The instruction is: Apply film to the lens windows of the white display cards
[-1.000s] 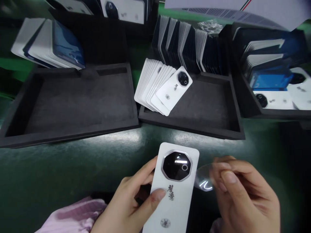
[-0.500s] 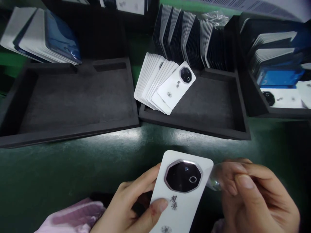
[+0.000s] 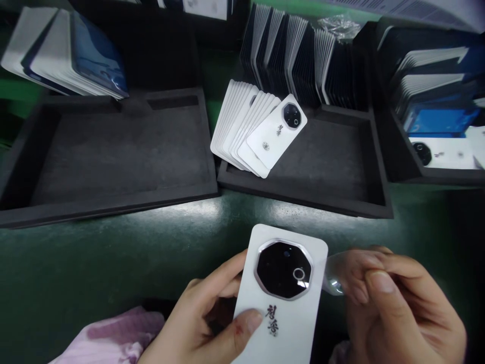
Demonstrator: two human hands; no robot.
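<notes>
Green tabletop (image 3: 113,263), black trays (image 3: 121,151) beyond. One white panel (image 3: 290,321), octagonal black window (image 3: 282,270), before the trays, clamped in my left grip (image 3: 210,313). One clear film (image 3: 335,282), pinched in my right grip (image 3: 403,298), beside the panel's right edge.

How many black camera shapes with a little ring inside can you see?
3 black shapes: one on the white panel in the left hand, one atop the fanned stack, one on another panel in the far-right tray. More may be hidden in the stack.
</notes>
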